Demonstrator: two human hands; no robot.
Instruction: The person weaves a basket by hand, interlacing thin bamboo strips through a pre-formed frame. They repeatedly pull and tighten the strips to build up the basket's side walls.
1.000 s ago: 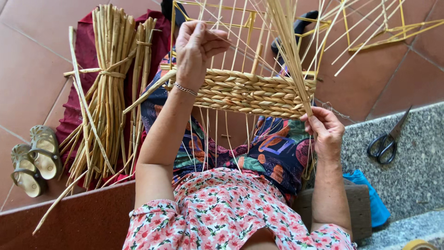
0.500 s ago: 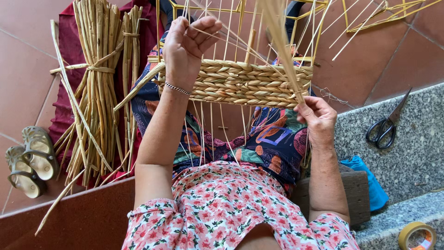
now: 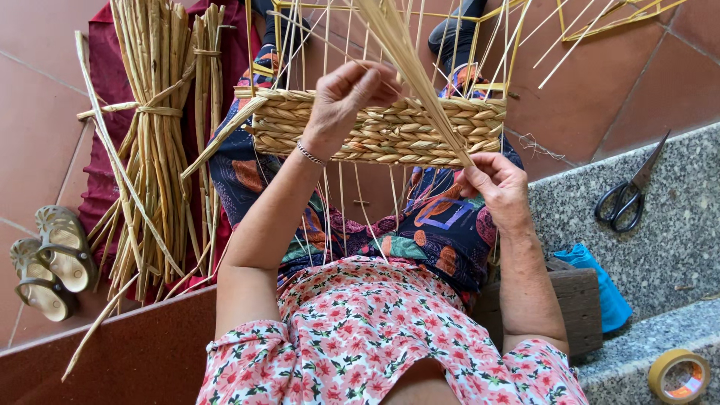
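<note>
A half-woven straw basket point(image 3: 390, 131) on a yellow wire frame point(image 3: 315, 9) rests over my lap, with thin upright stakes rising from it. My left hand point(image 3: 349, 97) reaches over the woven band and pinches a straw strand among the stakes. My right hand point(image 3: 495, 184) grips the lower end of a thick bunch of straw point(image 3: 409, 67) at the basket's right corner. A loose straw sticks out from the basket's left corner.
A tied bundle of straw stalks point(image 3: 157, 142) lies on a dark red cloth point(image 3: 97, 172) at left, with a pair of sandals point(image 3: 49, 262) beside it. On the stone ledge at right lie black scissors point(image 3: 630, 196), a blue cloth point(image 3: 604, 289) and a tape roll point(image 3: 679, 375).
My left hand has come down from among the stakes toward the woven band. My right hand has stayed at the basket's right corner, holding the straw bunch. The view has shifted a little.
</note>
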